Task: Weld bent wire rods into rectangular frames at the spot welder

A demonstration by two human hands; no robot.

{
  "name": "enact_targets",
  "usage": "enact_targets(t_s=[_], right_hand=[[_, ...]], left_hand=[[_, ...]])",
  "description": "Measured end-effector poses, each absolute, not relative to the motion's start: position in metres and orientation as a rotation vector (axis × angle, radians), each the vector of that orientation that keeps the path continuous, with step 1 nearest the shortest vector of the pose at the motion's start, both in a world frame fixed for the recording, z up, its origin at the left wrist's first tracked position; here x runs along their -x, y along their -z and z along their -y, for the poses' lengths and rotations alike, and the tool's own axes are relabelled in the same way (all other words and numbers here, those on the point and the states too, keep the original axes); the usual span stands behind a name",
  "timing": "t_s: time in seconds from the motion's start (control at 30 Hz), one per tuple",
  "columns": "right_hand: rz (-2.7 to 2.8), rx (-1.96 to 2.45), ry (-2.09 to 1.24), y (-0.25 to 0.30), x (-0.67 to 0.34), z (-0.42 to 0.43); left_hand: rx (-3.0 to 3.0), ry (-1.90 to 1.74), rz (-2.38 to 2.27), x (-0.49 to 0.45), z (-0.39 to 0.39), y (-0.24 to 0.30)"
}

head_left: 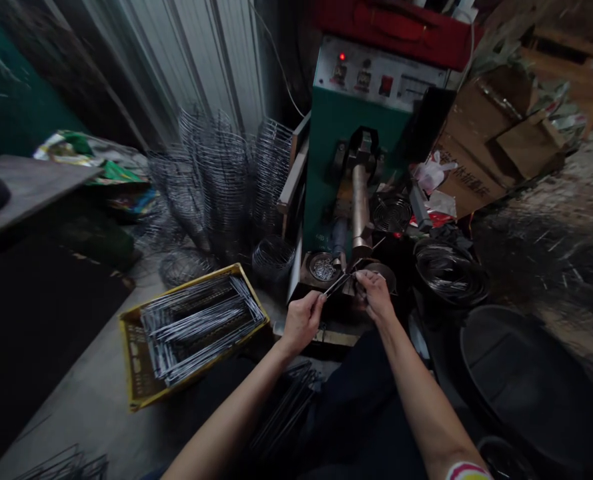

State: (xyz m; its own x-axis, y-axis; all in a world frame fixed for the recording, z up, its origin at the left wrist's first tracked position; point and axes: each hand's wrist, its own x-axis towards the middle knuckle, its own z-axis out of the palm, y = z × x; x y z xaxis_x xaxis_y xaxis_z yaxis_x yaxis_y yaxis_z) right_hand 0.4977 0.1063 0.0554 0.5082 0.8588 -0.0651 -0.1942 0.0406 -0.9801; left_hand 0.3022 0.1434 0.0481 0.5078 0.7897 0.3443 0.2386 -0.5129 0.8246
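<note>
My left hand [303,321] is closed on a thin metal wire piece [335,287], which slants up and right toward the electrodes of a green spot welder [321,160]. Close by on the right, my right hand [373,293] pinches the same wire piece near the electrode tips. What else its fingers may hold is too small to make out. The welder's thick copper-coloured arm [361,207] comes down just above both hands. Left of the tips sits a small round dish [323,267] of tiny shiny metal bits.
A yellow crate [133,360] of bent wire pieces stands at the left, with stacked wire baskets [219,180] behind it. Coiled wire [449,270] and a large dark round lid [531,387] lie at the right. Cardboard boxes [476,147] are piled behind. More wire pieces [286,407] lie below my arms.
</note>
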Motion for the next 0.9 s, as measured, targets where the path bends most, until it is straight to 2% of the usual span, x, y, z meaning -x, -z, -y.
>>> enact_targets(t_s=[0.33,0.57,0.73,0.8,0.9], right_hand=[[0.749,1.434,-0.902,-0.054,-0.507,-0.097],[0.859,1.677,-0.805,-0.049,-0.513,-0.024],[1.064,2.012,-0.638,-0.033,-0.532,0.059],[1.065,2.114,-0.591,-0.026,-0.546,0.082],[0.992,2.211,-0.563,-0.018,-0.563,0.097]], left_hand=[[-2.084,-0.928,-0.888,-0.301,-0.144,-0.052],[-2.291,-0.975,-0.785,-0.298,-0.146,-0.060],[-2.775,-0.566,-0.495,-0.253,-0.128,-0.053],[-2.675,-0.512,-0.600,-0.215,-0.126,-0.044],[-2.316,-0.704,-1.048,-0.143,-0.136,-0.034]])
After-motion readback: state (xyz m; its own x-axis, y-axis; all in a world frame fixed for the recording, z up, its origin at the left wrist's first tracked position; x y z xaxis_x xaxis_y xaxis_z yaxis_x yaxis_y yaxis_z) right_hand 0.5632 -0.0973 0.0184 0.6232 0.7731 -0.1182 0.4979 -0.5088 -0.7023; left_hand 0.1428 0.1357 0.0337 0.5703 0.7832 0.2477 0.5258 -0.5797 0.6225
